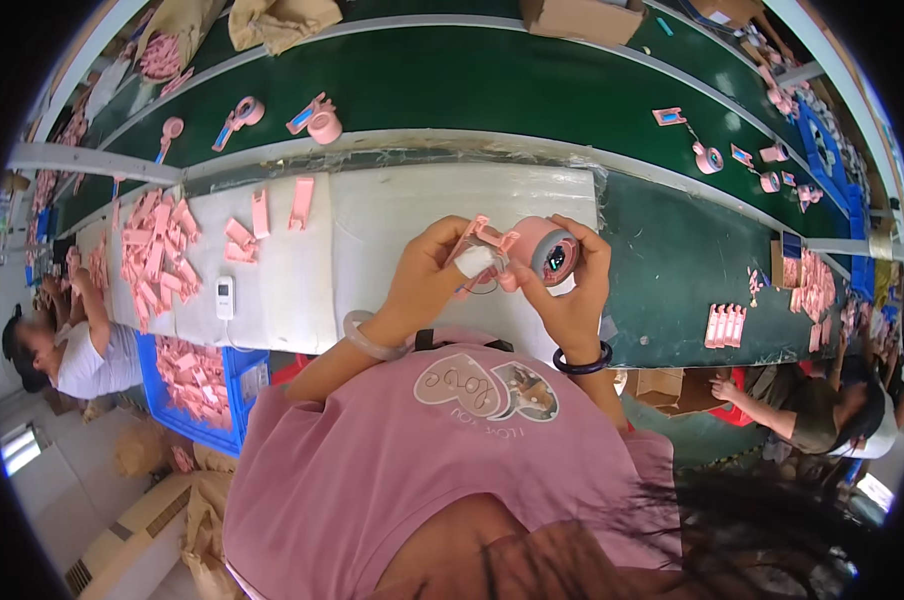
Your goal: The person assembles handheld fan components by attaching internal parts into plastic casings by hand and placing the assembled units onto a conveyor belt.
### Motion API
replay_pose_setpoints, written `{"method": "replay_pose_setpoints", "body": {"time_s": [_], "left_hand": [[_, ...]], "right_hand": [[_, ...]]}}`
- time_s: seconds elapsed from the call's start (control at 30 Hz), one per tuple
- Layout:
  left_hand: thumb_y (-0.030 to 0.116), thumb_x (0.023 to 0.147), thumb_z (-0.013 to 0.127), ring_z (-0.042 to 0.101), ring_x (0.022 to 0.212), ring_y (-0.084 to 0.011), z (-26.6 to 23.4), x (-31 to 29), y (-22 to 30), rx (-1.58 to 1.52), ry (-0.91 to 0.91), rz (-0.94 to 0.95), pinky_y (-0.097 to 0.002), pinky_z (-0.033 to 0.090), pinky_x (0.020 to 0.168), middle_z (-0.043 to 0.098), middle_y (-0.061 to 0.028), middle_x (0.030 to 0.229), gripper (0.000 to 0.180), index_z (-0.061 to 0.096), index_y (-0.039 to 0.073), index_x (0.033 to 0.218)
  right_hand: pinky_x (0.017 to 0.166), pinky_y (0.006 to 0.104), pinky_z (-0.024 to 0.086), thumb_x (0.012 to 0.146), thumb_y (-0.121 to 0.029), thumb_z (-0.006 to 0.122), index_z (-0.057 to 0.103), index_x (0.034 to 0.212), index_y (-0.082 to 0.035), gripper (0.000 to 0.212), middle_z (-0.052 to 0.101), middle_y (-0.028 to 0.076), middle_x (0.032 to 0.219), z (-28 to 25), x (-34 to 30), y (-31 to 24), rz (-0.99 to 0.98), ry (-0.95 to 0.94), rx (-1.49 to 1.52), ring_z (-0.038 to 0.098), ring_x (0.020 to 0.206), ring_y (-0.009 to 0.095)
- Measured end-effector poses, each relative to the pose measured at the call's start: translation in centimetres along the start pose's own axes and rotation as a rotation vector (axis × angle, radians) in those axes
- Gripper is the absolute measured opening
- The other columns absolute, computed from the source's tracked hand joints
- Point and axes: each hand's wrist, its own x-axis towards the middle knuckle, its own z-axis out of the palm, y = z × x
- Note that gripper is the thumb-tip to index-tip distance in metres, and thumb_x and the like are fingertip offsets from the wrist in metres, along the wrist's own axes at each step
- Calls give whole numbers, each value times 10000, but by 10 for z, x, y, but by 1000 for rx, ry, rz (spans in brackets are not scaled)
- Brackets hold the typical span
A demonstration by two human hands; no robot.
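Observation:
Over the white-covered bench, my left hand (427, 275) is closed on a pink plastic housing piece (483, 232). White tape or cloth (475, 261) covers a fingertip or thumb of that hand. My right hand (584, 285) grips a round pink device (542, 245) with a grey ring and a dark glossy face turned to the right. The housing piece and the round device are held side by side, close to each other. A thin wire seems to hang below the left fingers; whether it links the two parts is hidden by my fingers.
Loose pink housings (157, 245) lie heaped on the left, near a small white device (226, 298). A blue crate (238, 385) holds more. Beyond runs a green conveyor (452, 90) carrying pink assemblies (324, 122). Pink pieces stand in a row (724, 326) at right. Co-workers sit both sides.

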Motion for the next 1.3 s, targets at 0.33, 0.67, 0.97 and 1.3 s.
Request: {"method": "replay_pose_setpoints", "body": {"time_s": [0.33, 0.67, 0.97, 1.3], "left_hand": [[144, 932, 590, 650, 827, -147, -8, 1, -12, 2, 19, -126, -290, 577, 683, 633, -71, 1004, 223, 572, 6, 1106], [129, 927, 591, 645, 881, -164, -9, 0, -13, -66, -1, -120, -335, 599, 701, 633, -85, 1061, 210, 571, 0, 1092], [126, 924, 594, 647, 913, -186, -24, 5, -26, -145, -55, -195, -391, 592, 758, 637, -94, 1076, 209, 578, 4, 1092], [187, 927, 604, 663, 804, -185, -29, 38, -47, -262, 53, -387, -332, 583, 691, 653, -103, 976, 265, 568, -10, 1100]], "right_hand": [[867, 356, 494, 601, -95, 868, 542, 1195, -29, 681, 556, 185, 1215, -12, 12, -25, -267, -11, -264, 567, 1088, 303], [840, 356, 511, 593, -96, 875, 541, 1206, -29, 702, 559, 187, 1214, -13, 11, -20, -283, -19, -279, 575, 1077, 309], [852, 354, 508, 598, -108, 875, 537, 1218, -26, 711, 557, 180, 1225, -13, 12, -14, -248, -38, -262, 570, 1091, 307], [844, 336, 496, 631, -138, 861, 518, 1239, -28, 707, 550, 157, 1220, -11, 36, 32, -157, -64, -269, 575, 1063, 282]]}}
